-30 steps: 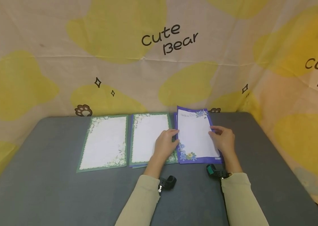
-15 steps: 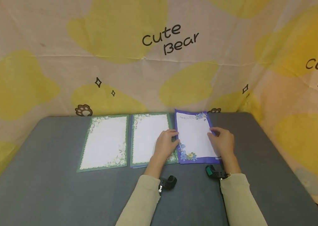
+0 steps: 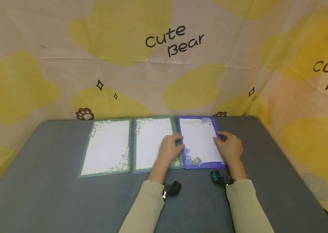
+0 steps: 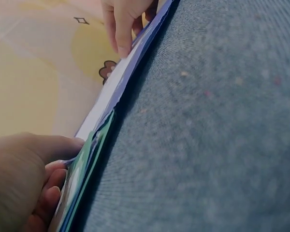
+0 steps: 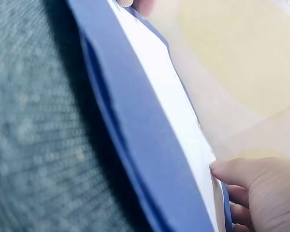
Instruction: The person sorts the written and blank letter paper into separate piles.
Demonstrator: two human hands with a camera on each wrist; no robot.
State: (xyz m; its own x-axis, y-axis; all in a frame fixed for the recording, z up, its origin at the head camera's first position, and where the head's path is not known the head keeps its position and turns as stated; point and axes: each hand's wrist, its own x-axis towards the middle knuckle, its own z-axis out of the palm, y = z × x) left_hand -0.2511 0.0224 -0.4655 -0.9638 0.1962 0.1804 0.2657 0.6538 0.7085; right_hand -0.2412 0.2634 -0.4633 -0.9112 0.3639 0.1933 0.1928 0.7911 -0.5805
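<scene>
A sheet of stationery paper with a purple-blue border and blue flowers (image 3: 199, 140) lies at the right of a row of sheets in the head view. My left hand (image 3: 169, 149) pinches its left edge, thumb on top, as the left wrist view shows. On the opposite edge my right hand (image 3: 229, 147) pinches the paper between thumb and fingers. More purple-blue layers show under its near edge in the right wrist view. Left of it is a green-bordered sheet (image 3: 149, 142) with a blue edge peeking out beneath; my left hand covers part of its right side.
Another green-bordered sheet (image 3: 107, 145) lies at the far left of the row. All rest on a grey cloth-covered table (image 3: 50, 200). Behind it hangs a patterned curtain (image 3: 123, 74) reaching the table's back edge. Each wrist wears a black camera strap (image 3: 172, 188).
The blue-bordered sheet's top has come down and shifted left, so the sheet lies flatter over the blue one behind it. My right hand moved slightly left; my left hand stayed nearly still.
</scene>
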